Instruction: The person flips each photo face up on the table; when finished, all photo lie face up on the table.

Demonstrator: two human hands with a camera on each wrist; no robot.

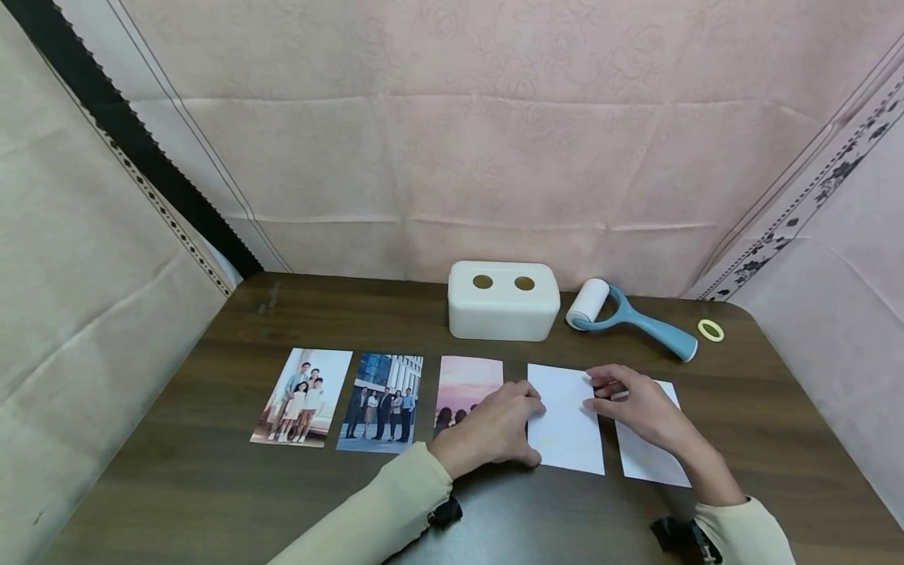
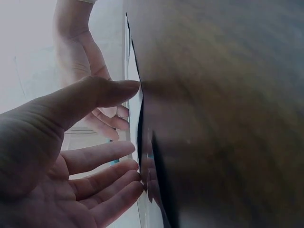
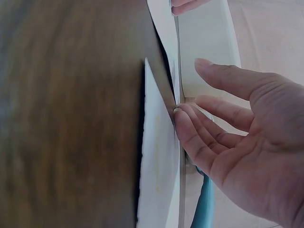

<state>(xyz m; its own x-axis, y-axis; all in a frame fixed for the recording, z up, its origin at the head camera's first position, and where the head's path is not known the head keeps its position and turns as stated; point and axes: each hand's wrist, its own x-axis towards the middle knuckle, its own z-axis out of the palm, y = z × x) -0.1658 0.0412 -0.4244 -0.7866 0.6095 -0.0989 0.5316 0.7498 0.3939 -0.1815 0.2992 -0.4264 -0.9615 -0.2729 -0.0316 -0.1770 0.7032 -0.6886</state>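
On the table lies a row of photo-sized sheets. My left hand (image 1: 494,428) has its thumb and fingers at the left edge of a blank white sheet (image 1: 565,428), its fingers fairly straight in the left wrist view. At that sheet's upper right edge are the fingertips of my right hand (image 1: 636,404), thumb apart from the fingers. Beneath the right hand lies another white sheet (image 1: 653,459), partly covered. The left hand hides part of a pink-sky photo (image 1: 469,380). Farther left are a photo of people in suits (image 1: 381,404) and a family photo (image 1: 302,400).
Behind the sheets stands a white box with two round holes (image 1: 504,310). Beside it lies a lint roller (image 1: 636,318) with a blue handle, then a small yellow-green ring (image 1: 710,330). Cloth hangings (image 1: 494,173) enclose the wooden table (image 1: 198,471) at the back and sides.
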